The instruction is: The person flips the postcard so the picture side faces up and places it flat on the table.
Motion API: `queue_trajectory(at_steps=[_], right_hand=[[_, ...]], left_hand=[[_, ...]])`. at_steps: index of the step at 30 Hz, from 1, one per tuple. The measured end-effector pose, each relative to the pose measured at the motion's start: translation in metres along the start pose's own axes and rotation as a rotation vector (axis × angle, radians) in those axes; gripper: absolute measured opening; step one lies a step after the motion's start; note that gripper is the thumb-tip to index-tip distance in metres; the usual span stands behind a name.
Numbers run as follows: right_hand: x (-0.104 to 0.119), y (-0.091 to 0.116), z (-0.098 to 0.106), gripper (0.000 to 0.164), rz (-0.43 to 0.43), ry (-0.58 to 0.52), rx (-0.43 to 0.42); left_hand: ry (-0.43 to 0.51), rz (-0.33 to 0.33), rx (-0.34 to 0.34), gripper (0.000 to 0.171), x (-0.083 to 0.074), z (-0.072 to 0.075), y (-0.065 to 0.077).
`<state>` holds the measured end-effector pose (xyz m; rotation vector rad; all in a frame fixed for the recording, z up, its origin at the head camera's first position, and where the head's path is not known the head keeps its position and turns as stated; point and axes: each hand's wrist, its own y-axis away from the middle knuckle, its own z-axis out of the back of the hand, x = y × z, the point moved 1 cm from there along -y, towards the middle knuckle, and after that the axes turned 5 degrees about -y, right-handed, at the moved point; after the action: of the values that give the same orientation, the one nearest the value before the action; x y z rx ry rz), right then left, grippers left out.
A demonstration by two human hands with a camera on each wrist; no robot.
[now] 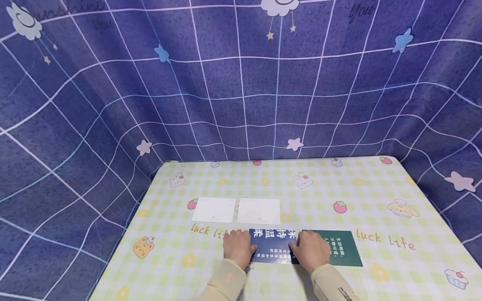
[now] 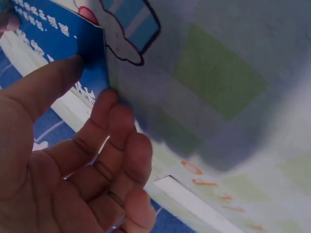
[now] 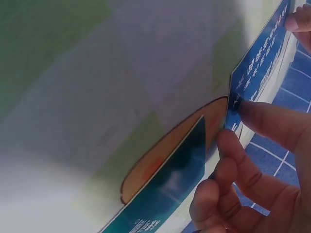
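Observation:
A dark blue postcard with white lettering [image 1: 273, 246] lies between both hands in the head view. At its left short edge my left hand [image 1: 238, 247] pinches it, thumb on the printed face and index fingertip at the edge, as the left wrist view shows. My right hand [image 1: 311, 251] pinches the opposite edge, its thumb [image 3: 265, 116] on the blue face. Just right of it is a dark green postcard [image 1: 350, 246], partly hidden by the right hand in the head view; a gap separates the two cards in the right wrist view.
Two white cards, a left one [image 1: 213, 210] and a right one [image 1: 258, 212], lie side by side beyond the blue card. A checked cloth with cartoon prints [image 1: 376, 200] covers the table. Dark blue grid curtains [image 1: 260, 108] stand behind and at both sides.

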<state>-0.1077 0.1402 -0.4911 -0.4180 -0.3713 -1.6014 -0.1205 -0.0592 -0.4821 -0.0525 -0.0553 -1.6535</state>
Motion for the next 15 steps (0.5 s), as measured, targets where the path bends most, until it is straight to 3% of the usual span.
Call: queue_trajectory(at_steps=[7, 15], right_hand=[[-0.002, -0.001, 0.000, 0.034, 0.018, -0.035, 0.015], [-0.001, -0.005, 0.008, 0.034, -0.035, -0.142, 0.052]], left_hand=[[0.112, -0.025, 0.024, 0.037, 0.011, 0.004, -0.003], [0.259, -0.009, -0.059, 0.034, 0.024, 0.008, -0.006]])
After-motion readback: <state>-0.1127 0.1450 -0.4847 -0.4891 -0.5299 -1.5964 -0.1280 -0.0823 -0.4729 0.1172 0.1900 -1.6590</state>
